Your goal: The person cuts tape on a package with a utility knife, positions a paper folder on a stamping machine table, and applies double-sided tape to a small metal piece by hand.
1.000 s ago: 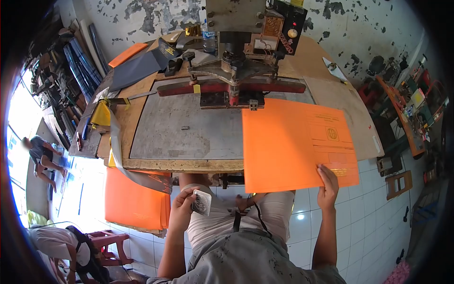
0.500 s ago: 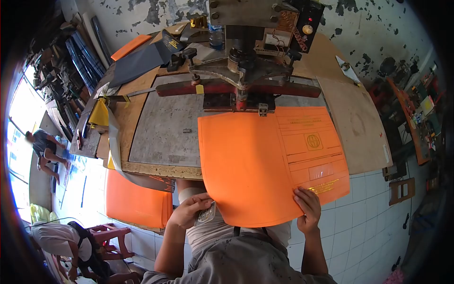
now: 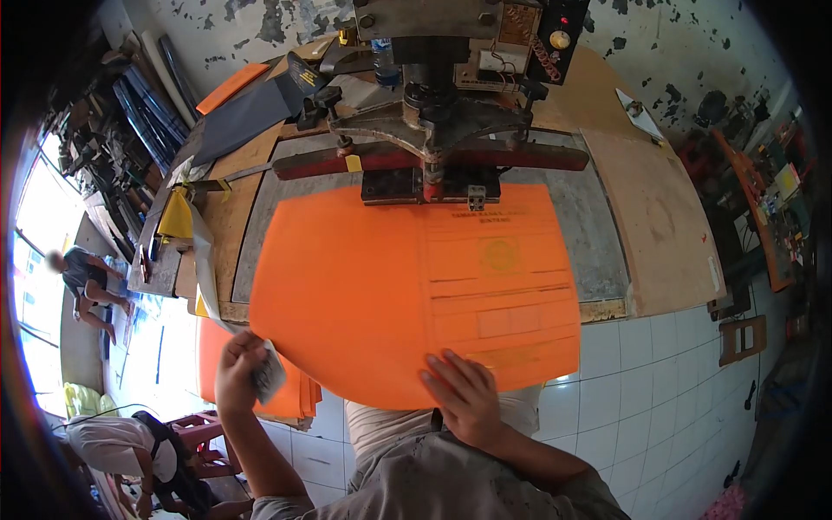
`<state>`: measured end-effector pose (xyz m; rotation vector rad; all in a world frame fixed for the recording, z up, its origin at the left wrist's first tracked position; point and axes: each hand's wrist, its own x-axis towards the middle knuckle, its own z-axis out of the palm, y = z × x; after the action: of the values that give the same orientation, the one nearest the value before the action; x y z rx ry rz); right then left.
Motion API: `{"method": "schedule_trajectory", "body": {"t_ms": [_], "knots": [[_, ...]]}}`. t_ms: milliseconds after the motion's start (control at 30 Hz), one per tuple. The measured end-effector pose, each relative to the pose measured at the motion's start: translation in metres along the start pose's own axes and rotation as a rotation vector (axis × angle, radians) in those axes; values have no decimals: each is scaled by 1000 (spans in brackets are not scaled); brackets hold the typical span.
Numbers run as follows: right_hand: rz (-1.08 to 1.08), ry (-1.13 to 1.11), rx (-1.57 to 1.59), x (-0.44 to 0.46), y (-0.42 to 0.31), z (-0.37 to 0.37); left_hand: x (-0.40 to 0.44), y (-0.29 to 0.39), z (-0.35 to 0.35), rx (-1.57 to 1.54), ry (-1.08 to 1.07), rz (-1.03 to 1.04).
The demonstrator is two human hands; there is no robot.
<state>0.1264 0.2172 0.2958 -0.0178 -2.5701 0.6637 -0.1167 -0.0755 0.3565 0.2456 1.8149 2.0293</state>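
Observation:
A large orange printed folder sheet [image 3: 347, 286] lies spread over the press bed, its far edge reaching beneath the press head [image 3: 431, 186]. Dark lines, boxes and a round emblem are printed on its right half. My left hand [image 3: 239, 371] is closed at the sheet's near left corner, which curls up. A small grey, partly see-through flat piece [image 3: 269, 374] also sticks out of that hand; its kind is unclear. My right hand [image 3: 465, 394] rests on the near edge with fingers stretched out on the surface; its thumb is hidden.
A stack of orange sheets [image 3: 299, 394] sits low at the left, below the table. Dark folders [image 3: 247, 121] lie at the table's back left. A control box [image 3: 562, 42] stands behind the press. Two other people [image 3: 113, 446] are at the far left.
The orange sheet has shifted left across the press bed. My left hand has moved left with its corner, and my right hand has come left, its fingers now flatter on the sheet.

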Motion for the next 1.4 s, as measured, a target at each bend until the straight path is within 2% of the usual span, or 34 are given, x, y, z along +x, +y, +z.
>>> {"method": "schedule_trajectory", "body": {"t_ms": [167,367,600,700,767,833,933,967,1067,1133,1200,1233,1400], "knots": [[-78,-124,-26,39,-20,18,31,-6,-37,77,158,-41],[-120,-209,7,34,-27,43,32,-9,-51,91,163,-25],[-89,-312,-90,34,1,-3,36,-18,-57,32,138,-29],[41,-231,-21,32,23,-56,37,-20,-57,12,155,-27],[210,90,-125,14,48,-71,39,-22,-62,2,143,-36],[474,340,-248,2,67,-79,40,-24,-62,19,176,-27],[938,146,308,-6,57,-88,45,-28,-69,37,201,-9],[814,231,474,-13,58,-70,47,-30,-75,43,207,-1],[737,309,611,-13,44,-46,53,-32,-105,90,242,52],[591,232,420,0,36,-45,59,-25,-126,-17,254,59],[403,189,209,28,29,-47,66,-11,-139,35,210,79],[409,157,238,40,24,-47,69,-6,-136,72,310,88],[237,226,86,72,38,-19,106,2,-159,132,278,123]]}}
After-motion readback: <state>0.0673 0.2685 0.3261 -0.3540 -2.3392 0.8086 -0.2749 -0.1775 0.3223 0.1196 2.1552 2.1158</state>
